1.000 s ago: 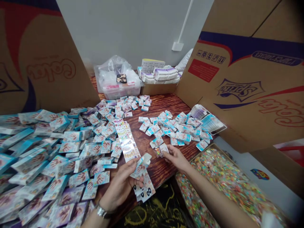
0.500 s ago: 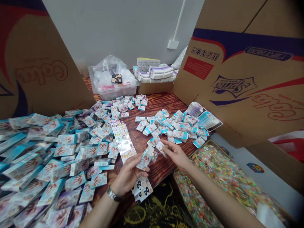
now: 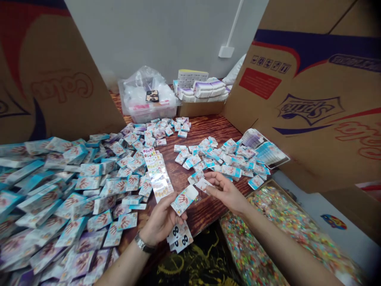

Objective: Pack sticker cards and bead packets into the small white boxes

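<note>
My left hand (image 3: 165, 217), with a metal watch at the wrist, is closed on a small carton (image 3: 184, 200), white and blue with a reddish hand print on its front. The carton's upper end is white and points up and to the right. Between thumb and fingers, my right hand (image 3: 226, 191) pinches a small white paper piece (image 3: 203, 184) just beyond that end, a little apart from it. Under my left hand lie white cards with black ring shapes (image 3: 180, 237). A strip of colourful sticker sheets (image 3: 158, 172) lies left of the carton.
A large heap of similar cartons (image 3: 89, 182) fills the left, and a smaller pile (image 3: 220, 157) lies ahead. At right stands a box of colourful wrapped pieces (image 3: 285, 226). Big cardboard boxes (image 3: 297, 87) flank the table. A plastic tub (image 3: 149, 113) stands at the back.
The carton in my left hand has turned, so its printed front shows more fully. A clear packet seen beside it earlier is now mostly hidden. The whole view has shifted slightly.
</note>
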`<state>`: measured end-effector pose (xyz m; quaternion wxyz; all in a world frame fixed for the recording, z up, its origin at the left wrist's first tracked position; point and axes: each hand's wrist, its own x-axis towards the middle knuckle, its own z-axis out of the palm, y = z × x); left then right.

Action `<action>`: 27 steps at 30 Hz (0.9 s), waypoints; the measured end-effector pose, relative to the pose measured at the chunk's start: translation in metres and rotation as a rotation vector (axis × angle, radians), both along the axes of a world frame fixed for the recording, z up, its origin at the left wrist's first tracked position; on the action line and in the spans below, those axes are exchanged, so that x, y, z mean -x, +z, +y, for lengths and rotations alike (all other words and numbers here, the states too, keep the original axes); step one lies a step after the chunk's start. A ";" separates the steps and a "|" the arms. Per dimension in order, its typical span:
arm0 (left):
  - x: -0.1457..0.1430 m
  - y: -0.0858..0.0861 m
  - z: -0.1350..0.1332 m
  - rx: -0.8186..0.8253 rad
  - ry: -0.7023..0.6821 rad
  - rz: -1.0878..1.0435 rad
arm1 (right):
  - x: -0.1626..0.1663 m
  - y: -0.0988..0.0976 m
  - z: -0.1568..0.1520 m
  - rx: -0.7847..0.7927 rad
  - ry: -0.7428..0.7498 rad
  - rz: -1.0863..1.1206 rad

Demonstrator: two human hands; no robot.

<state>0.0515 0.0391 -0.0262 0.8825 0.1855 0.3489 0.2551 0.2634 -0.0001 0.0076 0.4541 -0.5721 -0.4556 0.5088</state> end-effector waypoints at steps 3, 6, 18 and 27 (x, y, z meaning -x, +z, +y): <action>0.005 0.000 -0.002 0.043 0.045 -0.016 | 0.006 0.011 0.006 -0.076 0.133 -0.190; 0.011 0.003 -0.003 0.066 0.099 -0.046 | 0.012 0.017 0.013 -0.344 0.249 -0.540; 0.023 0.010 -0.008 0.088 0.102 -0.047 | 0.022 0.014 0.018 -0.895 0.623 -1.011; 0.023 0.013 -0.009 -0.229 0.062 0.128 | 0.047 0.021 0.015 -0.449 0.380 -0.592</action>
